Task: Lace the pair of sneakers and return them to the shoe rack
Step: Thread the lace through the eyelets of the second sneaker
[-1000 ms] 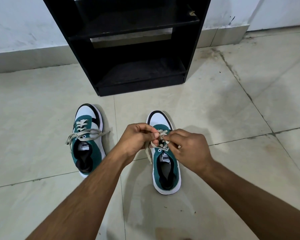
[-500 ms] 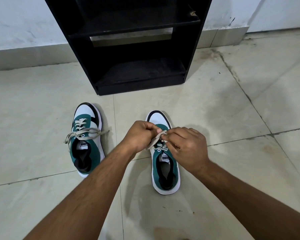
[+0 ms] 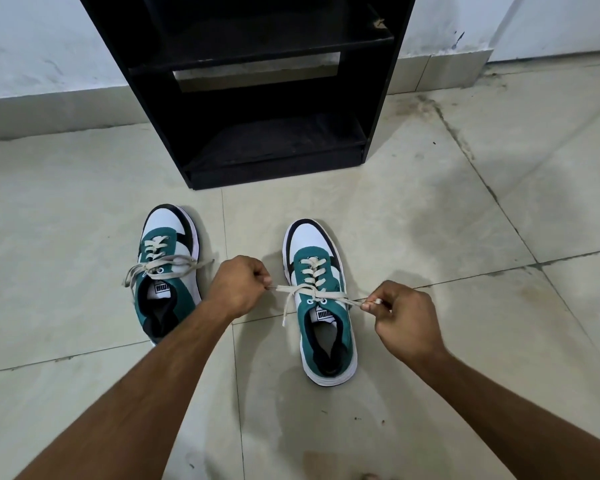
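Note:
Two green, white and black sneakers stand on the tiled floor, toes toward the black shoe rack (image 3: 378, 109). The left sneaker (image 3: 168, 271) has its beige lace tied in a bow. The right sneaker (image 3: 321, 306) is laced up, and its beige lace (image 3: 312, 289) is stretched sideways across the tongue. My left hand (image 3: 238, 285) pinches the lace's left part, just left of the shoe. My right hand (image 3: 400, 318) pinches the right end, just right of the shoe. A loose lace tail hangs down beside the shoe's left side.
The shoe rack has an open bottom shelf (image 3: 278, 140) and a higher shelf (image 3: 267, 43), both bare. It stands against a white wall (image 3: 42, 43). Pale floor tiles (image 3: 430, 220) spread all around the sneakers.
My hands were together over the right sneaker's laces. They have moved apart to either side, drawing the lace taut across the shoe.

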